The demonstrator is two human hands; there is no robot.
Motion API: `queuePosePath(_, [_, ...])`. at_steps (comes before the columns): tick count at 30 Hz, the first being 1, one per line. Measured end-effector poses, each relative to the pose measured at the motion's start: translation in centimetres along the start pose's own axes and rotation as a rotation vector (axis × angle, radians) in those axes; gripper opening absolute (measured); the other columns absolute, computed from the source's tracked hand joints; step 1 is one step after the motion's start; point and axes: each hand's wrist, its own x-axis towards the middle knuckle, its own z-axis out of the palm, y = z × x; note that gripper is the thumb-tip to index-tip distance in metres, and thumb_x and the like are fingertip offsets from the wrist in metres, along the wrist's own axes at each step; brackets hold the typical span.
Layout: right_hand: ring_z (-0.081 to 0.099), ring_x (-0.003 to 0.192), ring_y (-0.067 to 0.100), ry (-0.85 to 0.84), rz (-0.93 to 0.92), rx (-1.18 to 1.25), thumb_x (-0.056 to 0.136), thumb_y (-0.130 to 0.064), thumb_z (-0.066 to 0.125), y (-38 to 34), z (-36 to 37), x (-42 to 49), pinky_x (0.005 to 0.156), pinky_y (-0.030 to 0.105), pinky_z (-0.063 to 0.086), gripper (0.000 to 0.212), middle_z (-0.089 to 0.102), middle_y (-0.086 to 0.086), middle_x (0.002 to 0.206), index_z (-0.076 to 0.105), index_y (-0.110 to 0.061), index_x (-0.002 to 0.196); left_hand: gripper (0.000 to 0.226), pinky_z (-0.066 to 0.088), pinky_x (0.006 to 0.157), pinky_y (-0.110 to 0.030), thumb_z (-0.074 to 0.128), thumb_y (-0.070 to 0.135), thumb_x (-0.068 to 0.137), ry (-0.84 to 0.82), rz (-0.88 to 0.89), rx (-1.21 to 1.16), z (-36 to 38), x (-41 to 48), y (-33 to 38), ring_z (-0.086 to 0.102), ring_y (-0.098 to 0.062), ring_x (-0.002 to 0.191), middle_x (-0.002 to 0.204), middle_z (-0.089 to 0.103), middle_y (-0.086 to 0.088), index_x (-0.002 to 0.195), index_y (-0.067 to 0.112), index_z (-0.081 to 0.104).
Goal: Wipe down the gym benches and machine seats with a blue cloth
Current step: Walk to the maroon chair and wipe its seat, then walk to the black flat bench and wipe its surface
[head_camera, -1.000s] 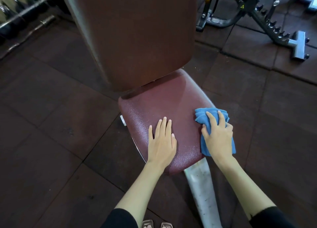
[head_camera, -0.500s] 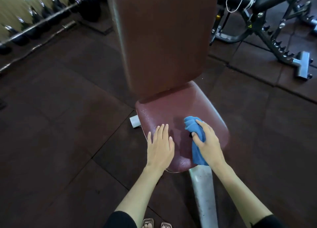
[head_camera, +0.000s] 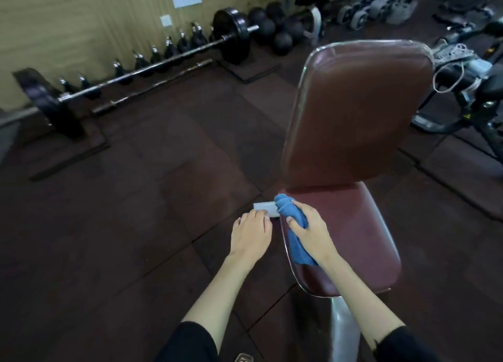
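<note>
A maroon padded bench seat (head_camera: 353,233) with an upright maroon backrest (head_camera: 359,111) stands at the right of the view. My right hand (head_camera: 313,232) grips a bunched blue cloth (head_camera: 292,220) at the seat's left edge, near the back corner. My left hand (head_camera: 251,235) hovers just off the seat's left side, fingers together and lightly curled, holding nothing, fingertips near a white frame end (head_camera: 265,208). The seat's chrome trim runs under the cloth.
A loaded barbell (head_camera: 141,70) and a row of kettlebells (head_camera: 174,48) lie along the yellow wall at left. Another machine frame (head_camera: 468,89) with cords stands at right. The white bench leg (head_camera: 344,331) runs toward me. Dark rubber floor tiles lie all around.
My right hand has swept the cloth from the seat's right edge across to its left edge. My left hand has come off the seat to its left side. The view has lifted and turned left.
</note>
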Motion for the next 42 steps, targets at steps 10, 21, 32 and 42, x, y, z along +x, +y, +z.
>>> queuePosePath(10, [0.049, 0.118, 0.016, -0.24, -0.222, -0.081, 0.088, -0.016, 0.061, -13.4, 7.7, 1.6, 0.096, 0.017, 0.03, 0.043, 0.054, 0.004, 0.128, 0.052, -0.013, 0.129, 0.035, 0.04, 0.088, -0.038, 0.028, 0.032, 0.099, -0.037, -0.288, 0.01, -12.6, -2.9, -8.9, 0.057, -0.028, 0.108, 0.116, 0.061, -0.007, 0.105, 0.013, 0.057])
queuePosePath(21, [0.05, 0.117, 0.009, -0.543, -0.448, -0.067, 0.087, -0.028, 0.059, -27.2, 20.9, 0.6, 0.096, 0.023, 0.037, 0.044, 0.055, -0.005, 0.127, 0.052, -0.023, 0.13, 0.037, 0.041, 0.086, -0.039, 0.028, 0.033, 0.1, 0.125, -0.597, -0.048, -23.3, -9.4, -22.1, 0.057, -0.029, 0.108, 0.117, 0.061, -0.008, 0.108, 0.012, 0.057])
queuePosePath(32, [0.05, 0.118, 0.011, -0.805, -0.565, -0.075, 0.086, -0.037, 0.061, -37.4, 34.1, -0.9, 0.102, 0.033, 0.04, 0.049, 0.054, -0.004, 0.129, 0.049, -0.025, 0.132, 0.036, 0.043, 0.082, -0.038, 0.029, 0.034, 0.099, 0.247, -0.847, -0.124, -29.5, -15.7, -34.3, 0.059, -0.028, 0.101, 0.111, 0.063, -0.007, 0.104, 0.013, 0.058])
queuePosePath(42, [0.047, 0.119, 0.007, -1.014, -0.705, -0.119, 0.087, -0.031, 0.061, -44.8, 45.4, 0.1, 0.098, 0.021, 0.033, 0.048, 0.052, -0.006, 0.132, 0.05, -0.022, 0.134, 0.035, 0.043, 0.086, -0.039, 0.031, 0.033, 0.098, 0.372, -1.051, -0.2, -33.3, -16.6, -43.6, 0.057, -0.028, 0.105, 0.115, 0.061, -0.006, 0.105, 0.013, 0.059])
